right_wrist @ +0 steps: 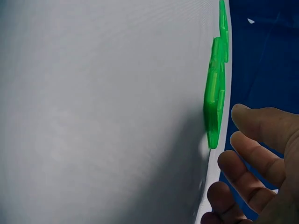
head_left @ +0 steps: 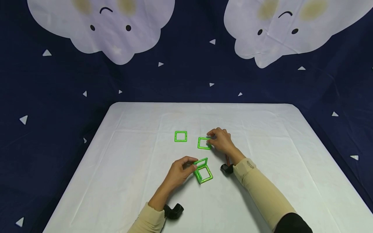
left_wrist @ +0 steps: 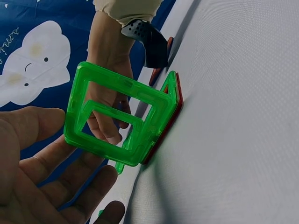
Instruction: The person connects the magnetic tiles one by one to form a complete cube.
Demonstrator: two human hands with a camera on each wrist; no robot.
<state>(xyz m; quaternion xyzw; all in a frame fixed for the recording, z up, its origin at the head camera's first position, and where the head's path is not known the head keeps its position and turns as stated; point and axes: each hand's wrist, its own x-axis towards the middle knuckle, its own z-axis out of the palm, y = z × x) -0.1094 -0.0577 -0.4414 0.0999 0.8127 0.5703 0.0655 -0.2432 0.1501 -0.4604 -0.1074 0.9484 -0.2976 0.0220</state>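
My left hand (head_left: 178,172) pinches an upright side of a small structure of green magnetic tiles (head_left: 206,180). In the left wrist view, the thumb meets the edge of the near green square frame (left_wrist: 100,149), with the fingers behind it. A red edge (left_wrist: 163,133) shows along the structure's base. Farther back, my right hand (head_left: 221,141) hovers with loosely bent fingers over the right end of a flat green square tile (head_left: 199,143). The right wrist view shows thumb and fingertips apart, beside that tile (right_wrist: 212,102).
Another green square tile (head_left: 180,141) lies flat to the left of the right hand. A thin reddish piece (head_left: 228,159) is partly hidden by the right wrist. Black wrist camera mounts (head_left: 174,212) hang below the wrists. A dark blue cloud-patterned cloth (head_left: 186,77) stands behind the white table (head_left: 131,155).
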